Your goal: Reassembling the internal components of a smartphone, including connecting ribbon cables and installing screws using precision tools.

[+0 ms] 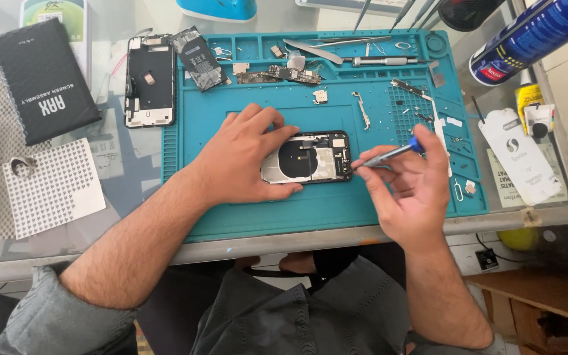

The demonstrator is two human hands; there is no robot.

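Note:
An opened phone body, black-edged with a round coil inside, lies on a teal repair mat. My left hand rests on its left end, thumb below and fingers above it, holding it down. My right hand grips a thin screwdriver with a blue cap, and its tip touches the right end of the phone body.
On the mat's far side lie a battery, circuit boards, tweezers and small parts. A second phone frame and a black box sit left of the mat. A blue spray can lies far right. The table edge runs close below.

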